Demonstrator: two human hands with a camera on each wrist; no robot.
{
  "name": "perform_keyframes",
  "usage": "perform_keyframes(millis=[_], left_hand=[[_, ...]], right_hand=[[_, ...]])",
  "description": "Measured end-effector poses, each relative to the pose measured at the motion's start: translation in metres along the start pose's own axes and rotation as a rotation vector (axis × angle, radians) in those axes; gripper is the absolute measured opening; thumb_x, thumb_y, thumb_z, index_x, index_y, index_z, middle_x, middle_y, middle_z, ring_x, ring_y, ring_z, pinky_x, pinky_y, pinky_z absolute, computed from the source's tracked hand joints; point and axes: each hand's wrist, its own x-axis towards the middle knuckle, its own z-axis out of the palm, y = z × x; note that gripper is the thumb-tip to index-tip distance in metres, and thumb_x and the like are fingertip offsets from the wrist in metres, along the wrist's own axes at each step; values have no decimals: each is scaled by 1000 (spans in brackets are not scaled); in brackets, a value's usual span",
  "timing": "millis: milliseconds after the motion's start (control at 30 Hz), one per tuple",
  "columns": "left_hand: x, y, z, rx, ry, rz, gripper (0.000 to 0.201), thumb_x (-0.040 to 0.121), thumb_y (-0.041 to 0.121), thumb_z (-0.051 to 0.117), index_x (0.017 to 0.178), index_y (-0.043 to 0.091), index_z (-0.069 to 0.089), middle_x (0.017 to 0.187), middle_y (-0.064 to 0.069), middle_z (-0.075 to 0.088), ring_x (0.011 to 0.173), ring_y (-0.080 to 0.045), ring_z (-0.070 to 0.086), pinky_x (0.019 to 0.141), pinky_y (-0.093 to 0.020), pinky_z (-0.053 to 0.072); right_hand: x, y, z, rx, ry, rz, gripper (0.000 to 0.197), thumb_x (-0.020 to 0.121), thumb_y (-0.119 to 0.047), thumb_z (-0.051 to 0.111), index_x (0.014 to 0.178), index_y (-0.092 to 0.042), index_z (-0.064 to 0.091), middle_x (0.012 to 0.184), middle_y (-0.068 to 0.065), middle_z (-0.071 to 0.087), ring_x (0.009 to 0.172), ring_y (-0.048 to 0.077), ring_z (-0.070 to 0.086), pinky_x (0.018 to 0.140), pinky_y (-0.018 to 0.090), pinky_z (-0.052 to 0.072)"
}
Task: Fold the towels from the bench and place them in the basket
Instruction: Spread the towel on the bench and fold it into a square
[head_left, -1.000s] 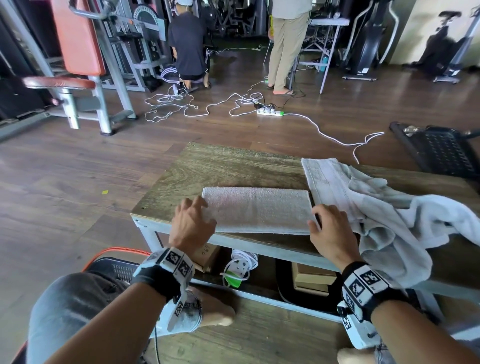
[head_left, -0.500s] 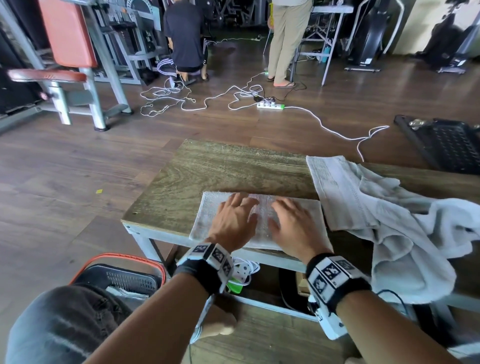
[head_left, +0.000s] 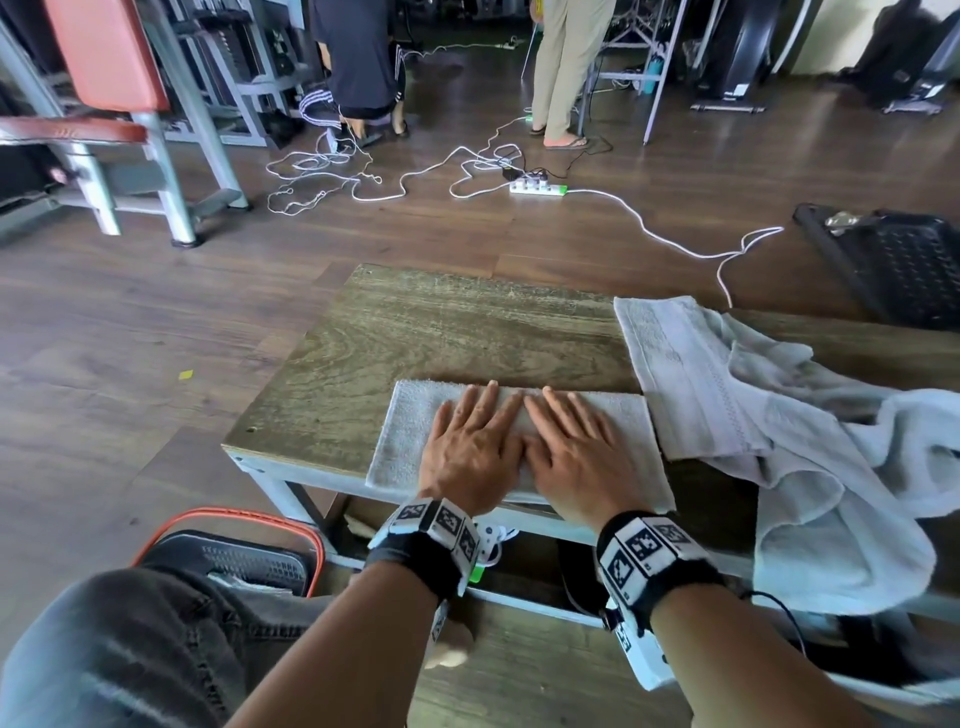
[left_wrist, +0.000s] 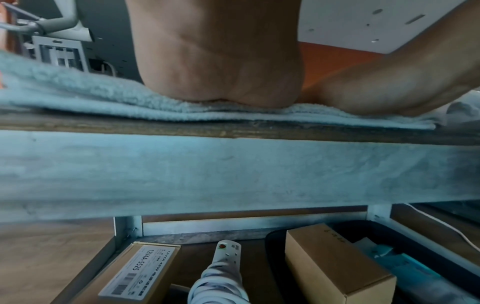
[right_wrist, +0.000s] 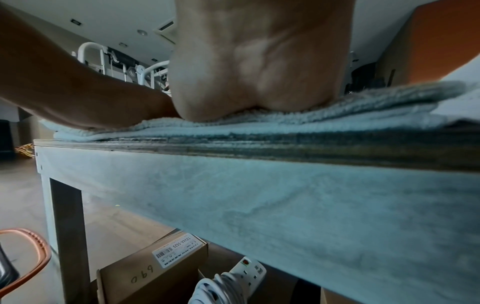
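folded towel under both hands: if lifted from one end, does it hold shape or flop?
Probably flops. The folded towel is soft terry in loose layers, as the right wrist view shows at its edge, so one end would likely sag and unfold. Likely light: the unfolded towel drapes limply over the bench. Lifting with the left hand and right hand seems safer.

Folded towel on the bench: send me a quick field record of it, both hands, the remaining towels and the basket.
folded towel: flat rectangle at the near edge of the bench
left hand: flat, palm down on the folded towel, fingers straight
right hand: flat on the same towel, beside the left hand
unfolded towels: rumpled heap on the bench's right part, draping over its near edge
basket: on the floor at lower left, orange rim, partly hidden by the knee
step: pressing the fold; towel not yet in the basket
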Motion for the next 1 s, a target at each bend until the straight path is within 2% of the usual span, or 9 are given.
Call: perform_keyframes(millis=[133, 300, 567, 667, 1000], left_hand=[[1, -4, 1, -2, 5, -42, 60, 97, 58, 13, 154, 43, -1, 164, 10, -6, 151, -11, -10, 123, -42, -5], [-5, -13, -3, -7, 23, -83, 70, 91, 72, 8, 154, 44, -1, 164, 11, -5, 151, -12, -9, 123, -45, -3], [-10, -32, -6, -12, 31, -161, 80, 86, 81, 6, 154, 41, -2, 164, 9, -6, 151, -11, -11, 123, -41, -7], [-13, -37, -7, -9, 49, -183, 82, 85, 81, 5, 155, 39, -1, 165, 9, -5, 151, -11, -10, 123, -41, -7], [-21, -51, -12, 22, 69, -237, 84, 84, 83, 5, 155, 39, 2, 165, 11, -2, 151, -11, -7, 122, -49, 2]], right_hand=[[-2, 6, -6, -16, -18, 25, 63, 99, -60, 12, 159, -39, 3, 167, -14, -2, 154, 11, -6, 125, 40, 0], [-9, 15, -13, -69, -41, 77, 72, 92, -73, 1, 157, -42, -6, 166, -15, -10, 153, 10, -13, 125, 42, 1], [-11, 30, -14, -22, -60, 142, 77, 90, -78, 3, 157, -42, -2, 166, -15, -9, 153, 10, -13, 125, 41, -5], [-13, 36, -15, -2, -59, 195, 78, 88, -79, 4, 157, -44, -1, 166, -17, -9, 153, 11, -13, 124, 46, -3], [-16, 41, -12, 33, -10, 228, 80, 87, -80, 3, 157, -41, 2, 167, -15, -6, 153, 9, -11, 124, 49, 0]])
